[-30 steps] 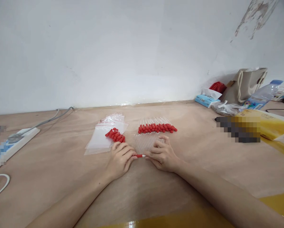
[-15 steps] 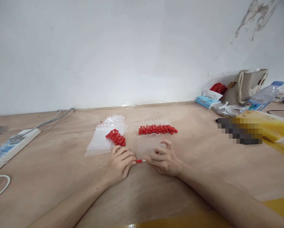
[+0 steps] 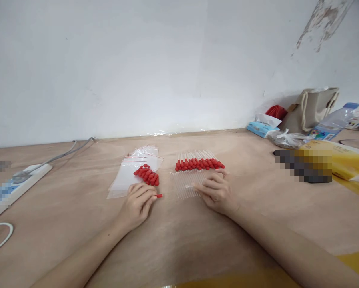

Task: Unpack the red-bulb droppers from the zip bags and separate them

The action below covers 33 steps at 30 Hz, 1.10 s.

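Now the right hand (image 3: pixel 219 193) and left hand (image 3: pixel 138 203) sit apart, near; far, the row of red-bulbed tubes (image 3: pixel 198 163) looks done; nearer, bare tubes (image 3: pixel 182 185) remain; left, loose bulbs (image 3: pixel 147 175); right fingers pinch one clear tube (image 3: pixel 190 187), left fingers one red bulb (image 3: pixel 159 196), unjoined.

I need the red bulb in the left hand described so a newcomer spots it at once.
On the brown table, find the left hand, just on the near side of the plastic bags. From its grip pokes the red bulb, only a short end showing, pointing towards the clear tubes. Unlike the heaped red bulbs beyond the hand, it is held, not lying loose.
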Tool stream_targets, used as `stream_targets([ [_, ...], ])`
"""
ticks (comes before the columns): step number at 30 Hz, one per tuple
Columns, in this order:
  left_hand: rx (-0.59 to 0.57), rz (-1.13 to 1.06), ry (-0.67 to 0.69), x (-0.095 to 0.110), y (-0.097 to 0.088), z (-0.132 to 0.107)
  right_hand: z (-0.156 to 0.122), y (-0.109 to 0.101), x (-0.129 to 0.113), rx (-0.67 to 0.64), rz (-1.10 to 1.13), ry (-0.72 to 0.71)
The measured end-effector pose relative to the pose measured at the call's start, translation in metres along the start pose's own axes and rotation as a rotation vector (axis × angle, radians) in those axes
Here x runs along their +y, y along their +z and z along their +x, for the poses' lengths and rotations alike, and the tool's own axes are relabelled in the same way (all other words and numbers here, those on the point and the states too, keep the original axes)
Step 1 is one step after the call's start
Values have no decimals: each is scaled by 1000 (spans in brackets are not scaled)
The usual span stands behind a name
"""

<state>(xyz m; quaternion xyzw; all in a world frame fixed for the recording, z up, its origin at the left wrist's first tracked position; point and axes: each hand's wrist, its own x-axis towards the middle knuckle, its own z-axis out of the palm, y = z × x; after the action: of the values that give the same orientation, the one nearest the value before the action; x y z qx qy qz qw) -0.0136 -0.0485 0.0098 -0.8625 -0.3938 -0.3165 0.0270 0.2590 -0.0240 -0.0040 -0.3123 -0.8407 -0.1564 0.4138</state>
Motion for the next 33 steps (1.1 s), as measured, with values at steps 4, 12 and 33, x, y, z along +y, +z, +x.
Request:
stream_targets([
  [4, 257, -50, -190, -16, -7, 2, 4, 3, 4, -35, -36, 177],
  [12, 398, -51, -747, -85, -11, 14, 2, 7, 13, -30, -147, 401],
  [33, 345, 218, -634, -81, -19, 26, 1, 9, 6, -189, -150, 449],
])
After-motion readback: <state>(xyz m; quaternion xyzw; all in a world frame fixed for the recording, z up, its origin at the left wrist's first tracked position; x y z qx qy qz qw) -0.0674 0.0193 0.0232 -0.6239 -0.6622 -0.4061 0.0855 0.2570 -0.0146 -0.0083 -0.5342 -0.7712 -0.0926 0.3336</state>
